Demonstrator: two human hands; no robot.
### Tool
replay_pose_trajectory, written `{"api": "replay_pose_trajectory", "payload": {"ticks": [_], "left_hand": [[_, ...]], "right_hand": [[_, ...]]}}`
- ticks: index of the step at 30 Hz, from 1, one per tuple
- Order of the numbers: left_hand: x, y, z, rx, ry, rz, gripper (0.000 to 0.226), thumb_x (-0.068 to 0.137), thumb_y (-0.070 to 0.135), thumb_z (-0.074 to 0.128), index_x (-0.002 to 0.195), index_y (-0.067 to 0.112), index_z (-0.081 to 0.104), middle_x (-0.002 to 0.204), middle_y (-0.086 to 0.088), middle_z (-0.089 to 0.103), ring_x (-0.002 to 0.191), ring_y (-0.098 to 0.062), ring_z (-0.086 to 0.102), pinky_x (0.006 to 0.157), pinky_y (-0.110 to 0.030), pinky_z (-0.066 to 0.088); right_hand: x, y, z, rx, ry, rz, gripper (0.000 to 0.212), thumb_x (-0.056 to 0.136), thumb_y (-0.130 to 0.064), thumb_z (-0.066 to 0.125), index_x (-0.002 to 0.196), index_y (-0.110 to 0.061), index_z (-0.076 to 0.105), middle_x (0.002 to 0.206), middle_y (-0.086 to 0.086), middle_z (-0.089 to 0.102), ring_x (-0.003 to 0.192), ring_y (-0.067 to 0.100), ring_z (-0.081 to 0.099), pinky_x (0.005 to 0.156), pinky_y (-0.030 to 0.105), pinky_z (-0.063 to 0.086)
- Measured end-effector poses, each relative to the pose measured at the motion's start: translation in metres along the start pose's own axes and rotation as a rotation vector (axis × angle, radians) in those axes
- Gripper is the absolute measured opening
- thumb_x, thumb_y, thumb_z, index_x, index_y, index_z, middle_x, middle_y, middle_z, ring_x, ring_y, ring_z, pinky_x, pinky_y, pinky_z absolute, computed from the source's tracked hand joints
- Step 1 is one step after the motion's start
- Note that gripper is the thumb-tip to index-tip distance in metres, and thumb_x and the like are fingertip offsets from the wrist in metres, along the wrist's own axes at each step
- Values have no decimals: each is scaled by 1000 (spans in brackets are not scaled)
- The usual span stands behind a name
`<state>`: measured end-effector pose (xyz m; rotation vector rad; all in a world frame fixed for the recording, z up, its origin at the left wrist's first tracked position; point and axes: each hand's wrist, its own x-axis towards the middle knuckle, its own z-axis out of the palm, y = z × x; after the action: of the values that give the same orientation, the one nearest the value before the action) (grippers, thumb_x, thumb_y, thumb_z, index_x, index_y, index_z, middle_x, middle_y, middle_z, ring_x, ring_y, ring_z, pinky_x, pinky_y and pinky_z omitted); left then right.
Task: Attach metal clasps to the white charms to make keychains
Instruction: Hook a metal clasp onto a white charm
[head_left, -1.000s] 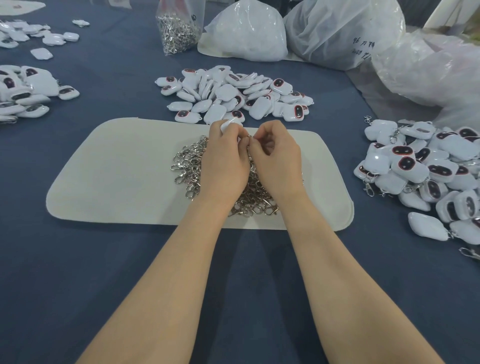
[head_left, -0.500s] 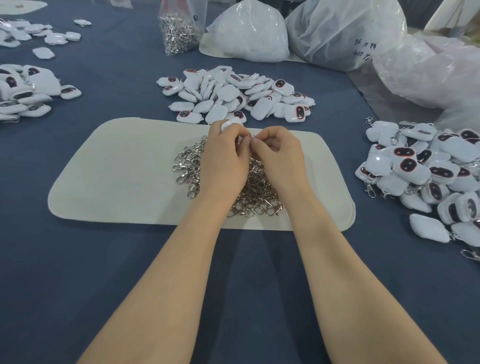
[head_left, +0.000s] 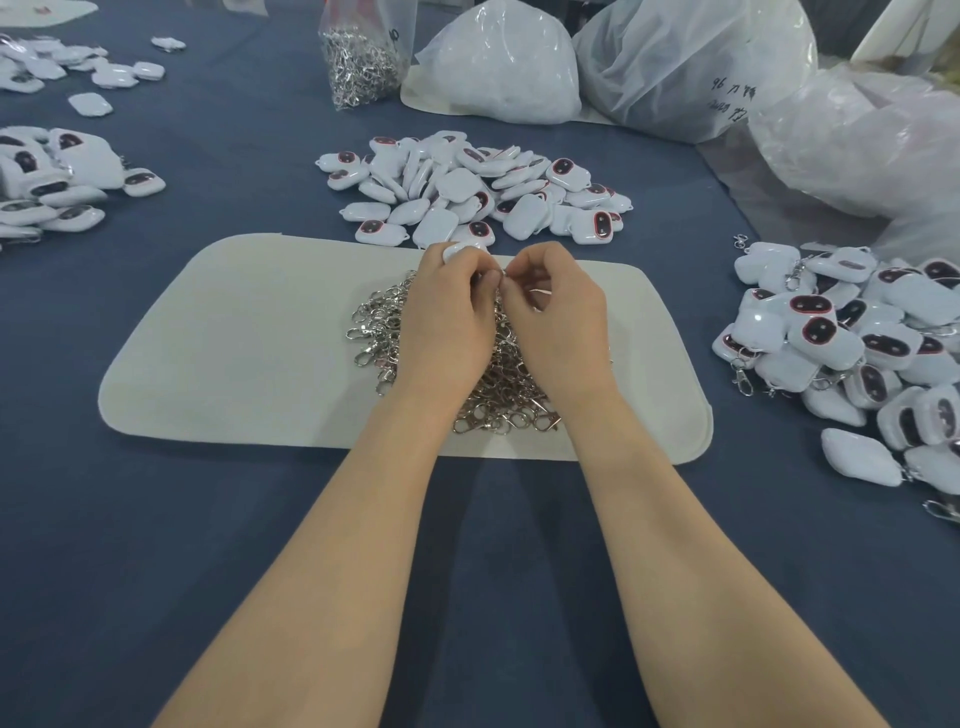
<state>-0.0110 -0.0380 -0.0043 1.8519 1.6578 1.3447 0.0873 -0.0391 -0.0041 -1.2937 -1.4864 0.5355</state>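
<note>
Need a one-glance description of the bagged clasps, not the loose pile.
Start at the cream mat in the middle of the blue table and look past the pile of white charms behind it. Near the table's far edge, a clear plastic bag stands just left of the big white sacks; unlike them, it is small and packed with silver clasps.

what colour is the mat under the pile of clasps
Cream; the mat shows best in the head view, against the dark blue tablecloth.
</note>
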Motion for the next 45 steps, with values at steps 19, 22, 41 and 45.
{"api": "replay_pose_trajectory", "payload": {"ticks": [19, 22, 41, 45], "left_hand": [[-2, 4, -1, -54, 11, 51, 11, 91, 12, 58, 96, 12, 67, 101, 1, 51, 71, 8, 47, 69, 1, 33], [-3, 4, 0, -40, 20, 48, 10, 91, 11, 58, 96, 11, 66, 104, -2, 52, 73, 3, 47, 69, 0, 34], [0, -1, -1, -31, -5, 37, 10, 93, 9, 52, 96, 8, 62, 109, -9, 54, 86, -14, 50, 78, -20, 39], [-1, 0, -1, -53, -13, 18, 8, 93, 11, 55, 95, 10, 63, 103, -4, 54, 76, 1, 46, 71, -1, 33]], "right_hand": [[4, -1, -6, 148, 8, 99, 27, 85, -1, 60, 76, -25, 51, 82, -1, 61, 87, 28, 63, 83, 39, 53], [5, -1, -6, 177, 0, 128, 25, 85, -2, 63, 77, -24, 52, 83, 2, 63, 88, 30, 64, 86, 43, 52], [4, 4, -5, 42, -49, -42, 29, 86, -6, 60, 77, -30, 47, 73, -16, 54, 72, -4, 50, 66, 11, 43], [3, 4, -6, 36, -30, -36, 26, 86, -4, 60, 77, -26, 49, 73, -14, 54, 71, -5, 50, 66, 13, 44]]}}
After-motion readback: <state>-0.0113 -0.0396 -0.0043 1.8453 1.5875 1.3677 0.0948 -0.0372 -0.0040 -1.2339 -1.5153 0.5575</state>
